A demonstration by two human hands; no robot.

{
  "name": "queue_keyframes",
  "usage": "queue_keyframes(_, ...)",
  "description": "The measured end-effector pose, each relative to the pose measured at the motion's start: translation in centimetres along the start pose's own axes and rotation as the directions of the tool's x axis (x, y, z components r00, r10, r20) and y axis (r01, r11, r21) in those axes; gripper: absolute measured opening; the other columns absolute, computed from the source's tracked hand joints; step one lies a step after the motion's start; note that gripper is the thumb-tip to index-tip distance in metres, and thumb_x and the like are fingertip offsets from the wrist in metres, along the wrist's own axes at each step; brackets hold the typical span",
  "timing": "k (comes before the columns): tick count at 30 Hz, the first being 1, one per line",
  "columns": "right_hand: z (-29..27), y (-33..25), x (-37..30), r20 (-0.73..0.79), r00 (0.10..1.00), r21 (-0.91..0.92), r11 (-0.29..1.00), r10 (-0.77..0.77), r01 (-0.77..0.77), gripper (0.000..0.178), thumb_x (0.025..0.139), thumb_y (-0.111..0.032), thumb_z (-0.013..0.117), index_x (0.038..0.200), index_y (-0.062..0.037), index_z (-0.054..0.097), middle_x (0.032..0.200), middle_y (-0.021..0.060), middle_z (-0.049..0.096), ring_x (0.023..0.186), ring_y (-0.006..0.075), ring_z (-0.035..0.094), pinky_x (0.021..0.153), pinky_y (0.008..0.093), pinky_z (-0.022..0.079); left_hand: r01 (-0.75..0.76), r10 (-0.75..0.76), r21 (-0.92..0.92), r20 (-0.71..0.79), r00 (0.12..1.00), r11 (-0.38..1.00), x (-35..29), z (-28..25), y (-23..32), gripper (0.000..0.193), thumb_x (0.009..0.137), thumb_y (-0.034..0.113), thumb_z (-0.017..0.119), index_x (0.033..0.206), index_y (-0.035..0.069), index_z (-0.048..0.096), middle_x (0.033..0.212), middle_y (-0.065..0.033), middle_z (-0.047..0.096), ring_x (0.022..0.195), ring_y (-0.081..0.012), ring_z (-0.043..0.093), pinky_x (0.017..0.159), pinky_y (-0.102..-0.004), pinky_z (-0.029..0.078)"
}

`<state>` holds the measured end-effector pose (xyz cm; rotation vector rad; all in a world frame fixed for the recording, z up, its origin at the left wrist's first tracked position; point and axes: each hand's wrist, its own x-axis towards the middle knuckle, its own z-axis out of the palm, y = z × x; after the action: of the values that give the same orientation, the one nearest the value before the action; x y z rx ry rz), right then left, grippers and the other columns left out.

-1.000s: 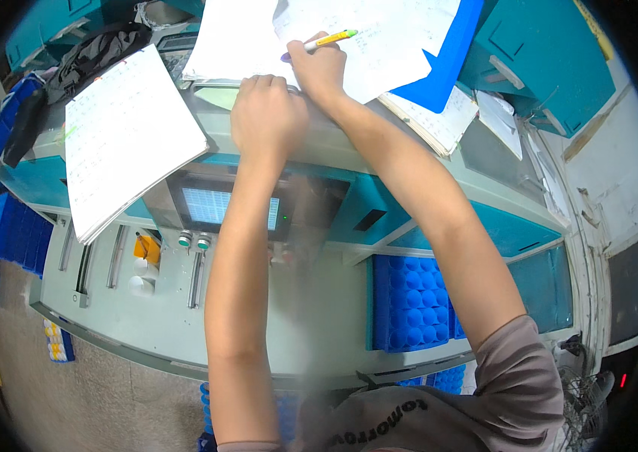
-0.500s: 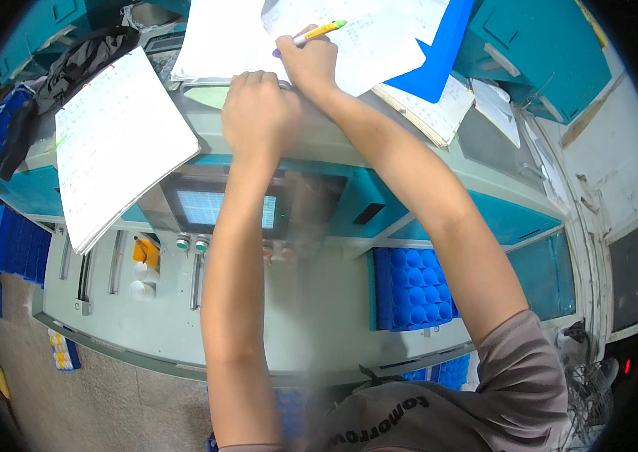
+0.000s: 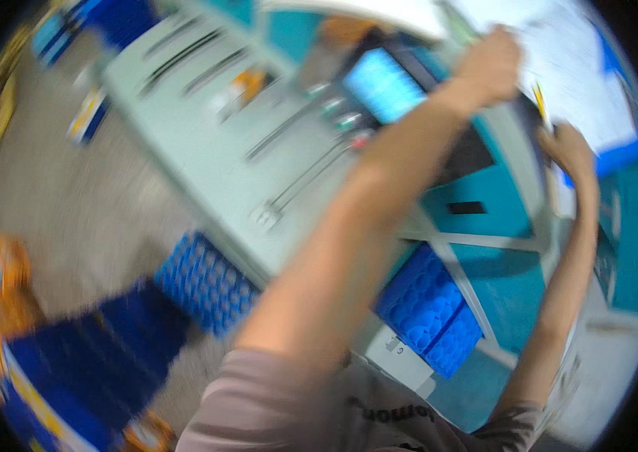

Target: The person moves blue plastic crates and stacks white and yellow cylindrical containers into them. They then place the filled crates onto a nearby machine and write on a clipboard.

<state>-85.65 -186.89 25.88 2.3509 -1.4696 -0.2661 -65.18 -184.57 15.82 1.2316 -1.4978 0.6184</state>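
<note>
The picture is smeared by motion. My left hand (image 3: 492,64) is curled into a fist at the edge of the white sheets (image 3: 582,68) lying on top of a teal machine. My right hand (image 3: 571,151) is further right, holding a yellow pen (image 3: 539,98) whose tip points up onto the sheets. A blue clipboard (image 3: 620,158) shows under the paper beside my right hand. Both forearms reach up from the lower edge.
A lit blue screen (image 3: 387,83) sits in the machine front below my left hand, above a pale green panel (image 3: 206,135) with slots and knobs. Blue moulded trays (image 3: 428,309) sit below, with another blue tray (image 3: 206,279) further left. Orange and blue things lie on the floor at lower left.
The view has swung and tilted sharply, so the machine now runs diagonally and is blurred. Both hands stay on the sheets, the pen still in my right hand.
</note>
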Motion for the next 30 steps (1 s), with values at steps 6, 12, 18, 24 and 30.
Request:
queue_keyframes(6,-0.6,-1.5,-7.5,-0.358,0.934,-0.074,0.997,-0.022,-0.005,0.042,0.092,-0.047,0.058,0.111,-0.0098,0.062,0.085,0.0153,0.07,0.076,0.0291,0.069,0.062,0.0376,0.051,-0.178,0.083,-0.081,-0.65,0.755,0.981,-9.6,-8.3,11.5,0.024,0.078,0.02,0.062,0.1,0.01,0.063,0.11,-0.0115,0.06,0.109,-0.0308,0.055,0.098,-0.0475,0.045)
queue_keyframes(12,5.3,-12.9,-25.8,-0.513,0.829,0.507,0.702,-0.22,0.5,0.013,0.093,-0.019,0.064,0.095,-0.0061,0.069,0.078,0.0019,0.066,0.069,0.0065,0.059,0.058,0.0232,0.047,0.554,-0.45,-0.174,0.415,0.791,0.814,-42.8,-25.1,22.8,0.044,0.075,0.008,0.063,0.118,0.002,0.058,0.12,-0.0167,0.056,0.114,-0.0343,0.052,0.096,-0.0449,0.045)
queue_keyframes(18,14.8,-22.3,-41.5,0.049,0.92,0.88,0.452,-0.388,0.143,0.009,0.085,-0.01,0.069,0.088,-0.002,0.065,0.072,0.0076,0.065,0.06,0.0123,0.06,0.055,0.0256,0.047,0.809,-0.849,0.587,0.445,-0.286,0.036,-62.4,-46.3,30.3,0.032,0.082,0.019,0.063,0.108,0.002,0.065,0.105,-0.0266,0.065,0.1,-0.0429,0.061,0.087,-0.0494,0.049)
queue_keyframes(24,20.6,-29.1,-53.3,0.389,0.799,0.82,0.567,-0.459,-0.074,0.02,0.088,-0.024,0.065,0.089,-0.0031,0.066,0.069,0.0122,0.066,0.062,0.0225,0.066,0.055,0.0343,0.048,0.833,-0.892,0.318,-0.157,-0.425,-0.453,-74.8,-61.8,33.2,0.028,0.087,0.019,0.059,0.105,-0.002,0.065,0.089,-0.0196,0.069,0.079,-0.0343,0.068,0.073,-0.0418,0.053)
queue_keyframes(30,20.2,-38.2,-56.4,0.244,0.699,0.872,0.467,-0.673,0.146,0.021,0.087,-0.022,0.067,0.097,-0.0036,0.062,0.071,0.0109,0.066,0.062,0.0234,0.065,0.057,0.0343,0.047,0.604,-0.567,-0.282,-0.207,-0.797,-0.746,-80.9,-69.5,40.7,0.022,0.091,0.019,0.056,0.098,-0.001,0.062,0.081,-0.0076,0.067,0.069,-0.0165,0.063,0.057,-0.0288,0.048)
